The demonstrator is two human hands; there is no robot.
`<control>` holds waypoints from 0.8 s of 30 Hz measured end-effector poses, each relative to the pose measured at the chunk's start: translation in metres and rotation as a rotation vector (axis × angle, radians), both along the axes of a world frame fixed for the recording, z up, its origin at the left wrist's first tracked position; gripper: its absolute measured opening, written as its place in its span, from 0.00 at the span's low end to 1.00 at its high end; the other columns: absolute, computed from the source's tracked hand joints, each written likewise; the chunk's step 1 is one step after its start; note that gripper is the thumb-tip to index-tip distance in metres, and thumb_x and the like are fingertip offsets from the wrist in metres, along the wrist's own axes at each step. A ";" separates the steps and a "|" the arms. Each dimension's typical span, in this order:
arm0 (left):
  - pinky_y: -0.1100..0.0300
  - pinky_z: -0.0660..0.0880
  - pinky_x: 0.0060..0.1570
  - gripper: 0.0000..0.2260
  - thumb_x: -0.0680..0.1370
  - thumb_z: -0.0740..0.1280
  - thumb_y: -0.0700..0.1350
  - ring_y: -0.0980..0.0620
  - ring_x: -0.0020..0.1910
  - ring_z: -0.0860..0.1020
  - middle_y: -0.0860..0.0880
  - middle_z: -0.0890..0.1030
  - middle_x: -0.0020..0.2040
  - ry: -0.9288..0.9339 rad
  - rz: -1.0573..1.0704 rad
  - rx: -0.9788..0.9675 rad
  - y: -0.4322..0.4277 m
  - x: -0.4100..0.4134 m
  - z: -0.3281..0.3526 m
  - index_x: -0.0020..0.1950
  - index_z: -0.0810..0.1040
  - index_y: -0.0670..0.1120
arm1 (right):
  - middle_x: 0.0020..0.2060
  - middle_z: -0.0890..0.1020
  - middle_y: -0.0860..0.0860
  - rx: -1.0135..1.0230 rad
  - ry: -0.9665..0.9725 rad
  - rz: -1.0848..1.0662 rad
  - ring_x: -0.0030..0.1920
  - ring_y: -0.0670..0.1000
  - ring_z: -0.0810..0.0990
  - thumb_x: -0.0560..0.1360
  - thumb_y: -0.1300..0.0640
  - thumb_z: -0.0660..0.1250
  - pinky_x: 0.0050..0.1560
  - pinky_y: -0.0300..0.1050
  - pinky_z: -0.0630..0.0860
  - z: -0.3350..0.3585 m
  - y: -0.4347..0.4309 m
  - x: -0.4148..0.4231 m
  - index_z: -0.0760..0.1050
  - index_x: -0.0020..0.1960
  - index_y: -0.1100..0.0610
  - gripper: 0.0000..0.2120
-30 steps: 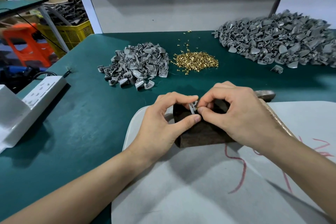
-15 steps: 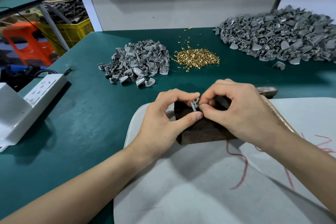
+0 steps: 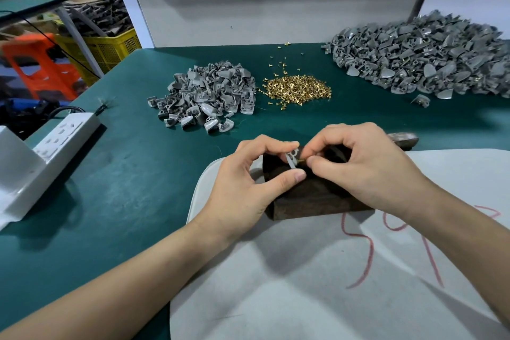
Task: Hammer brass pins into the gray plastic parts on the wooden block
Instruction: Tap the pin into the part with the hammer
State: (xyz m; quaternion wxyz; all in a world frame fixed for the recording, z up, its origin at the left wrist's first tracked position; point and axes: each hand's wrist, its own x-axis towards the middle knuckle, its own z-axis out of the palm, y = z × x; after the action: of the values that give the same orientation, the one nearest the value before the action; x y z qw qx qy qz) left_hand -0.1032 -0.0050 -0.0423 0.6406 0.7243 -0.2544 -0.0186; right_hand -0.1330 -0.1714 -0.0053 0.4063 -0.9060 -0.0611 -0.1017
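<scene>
Your left hand (image 3: 248, 182) pinches part (image 3: 291, 158); right hand (image 3: 364, 165) pinches pin (image 3: 301, 159) beside fingertips; seat pin; hammer next.

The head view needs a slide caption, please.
Left hand holds a gray part on the wooden block; right hand pinches a brass pin.

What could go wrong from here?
1. The tiny brass pin, pinched by the right hand, could slip and drop onto the dark wooden block.
2. The small gray plastic part, pinched only by the left hand, may tilt.
3. Both hands crowd the strike spot, so a hammer blow could hit fingers.
</scene>
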 end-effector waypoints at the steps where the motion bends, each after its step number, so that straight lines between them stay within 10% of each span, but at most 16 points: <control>1: 0.63 0.72 0.57 0.12 0.66 0.74 0.48 0.49 0.56 0.77 0.45 0.82 0.49 0.005 0.000 -0.001 0.000 0.000 0.000 0.49 0.81 0.54 | 0.34 0.82 0.44 0.008 -0.003 0.001 0.38 0.41 0.77 0.68 0.58 0.69 0.41 0.30 0.69 0.000 0.000 0.000 0.81 0.36 0.50 0.05; 17: 0.76 0.68 0.51 0.07 0.67 0.74 0.47 0.61 0.58 0.75 0.45 0.82 0.52 0.037 0.010 0.006 0.000 0.001 -0.002 0.43 0.78 0.50 | 0.32 0.82 0.45 0.106 -0.014 0.005 0.35 0.42 0.77 0.68 0.50 0.67 0.39 0.35 0.70 -0.002 -0.004 0.001 0.82 0.35 0.50 0.07; 24: 0.73 0.69 0.51 0.05 0.71 0.73 0.46 0.53 0.60 0.74 0.59 0.83 0.49 0.009 -0.024 0.043 0.000 0.003 -0.003 0.41 0.78 0.48 | 0.33 0.82 0.44 0.095 -0.020 -0.055 0.37 0.41 0.78 0.71 0.55 0.69 0.43 0.36 0.71 0.007 -0.002 0.001 0.82 0.37 0.52 0.06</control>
State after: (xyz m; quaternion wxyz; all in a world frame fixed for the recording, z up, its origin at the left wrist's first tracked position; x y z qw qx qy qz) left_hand -0.1005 -0.0045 -0.0449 0.6258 0.7346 -0.2599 -0.0352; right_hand -0.1317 -0.1735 0.0020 0.4453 -0.8859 -0.0351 -0.1247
